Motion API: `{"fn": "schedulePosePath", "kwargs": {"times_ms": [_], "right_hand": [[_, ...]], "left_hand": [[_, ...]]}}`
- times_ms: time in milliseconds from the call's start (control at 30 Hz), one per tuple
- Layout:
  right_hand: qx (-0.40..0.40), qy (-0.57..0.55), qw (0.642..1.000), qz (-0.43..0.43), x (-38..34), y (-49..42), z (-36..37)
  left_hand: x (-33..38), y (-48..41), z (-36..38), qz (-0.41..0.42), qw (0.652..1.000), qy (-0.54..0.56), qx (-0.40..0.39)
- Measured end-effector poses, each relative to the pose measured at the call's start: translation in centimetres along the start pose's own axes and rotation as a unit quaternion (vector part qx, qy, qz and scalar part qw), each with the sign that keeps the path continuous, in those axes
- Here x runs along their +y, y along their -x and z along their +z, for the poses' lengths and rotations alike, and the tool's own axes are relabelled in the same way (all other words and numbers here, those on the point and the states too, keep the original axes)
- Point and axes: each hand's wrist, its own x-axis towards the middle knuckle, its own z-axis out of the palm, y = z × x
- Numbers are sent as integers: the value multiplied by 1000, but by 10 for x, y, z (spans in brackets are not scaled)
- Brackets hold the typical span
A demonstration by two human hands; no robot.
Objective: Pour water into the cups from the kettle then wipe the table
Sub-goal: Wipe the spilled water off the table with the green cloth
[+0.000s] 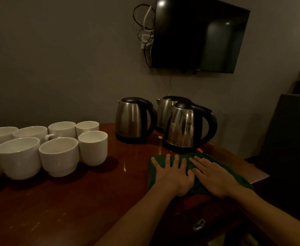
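Hands, left hand (174, 174) and right hand (215, 178), lay open and flat on green cloth (152, 176) near bench (74, 206) right edge; a forward sweep risked bumping nearest kettle (184, 128).

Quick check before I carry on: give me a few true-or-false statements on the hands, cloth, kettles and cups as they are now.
1. Both hands lie flat on the green cloth. True: left hand and right hand press it side by side.
2. Two kettles stand on the table. False: three, namely the left kettle, the front kettle and the back kettle.
3. The white cups are grouped left of the kettles. True.
4. The right hand grips a kettle handle. False: it rests on the cloth.
5. The cloth is red. False: it is green.
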Motion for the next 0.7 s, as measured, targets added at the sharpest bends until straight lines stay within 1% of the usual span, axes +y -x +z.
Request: {"fn": "schedulePosePath", "kwargs": {"times_ms": [100,200,333,433,500,600,700], "right_hand": [[-1,7,1000,-2,4,2,0],[15,-11,1000,-1,11,2,4],[11,-36,999,8,20,0,11],[10,-83,996,25,28,-2,17],[25,-127,990,47,34,1,19],[16,-107,993,44,44,5,24],[3,-113,992,57,57,6,30]], "left_hand": [[5,-6,1,3,1000,3,-1],[10,-11,1,0,1000,-3,-7],[16,-15,1,-1,1000,-1,-12],[23,-17,1,-1,1000,-1,-11],[30,-19,1,0,1000,-1,-9],[42,-24,3,3,1000,-2,-7],[56,-29,5,-2,1000,-1,-5]]}}
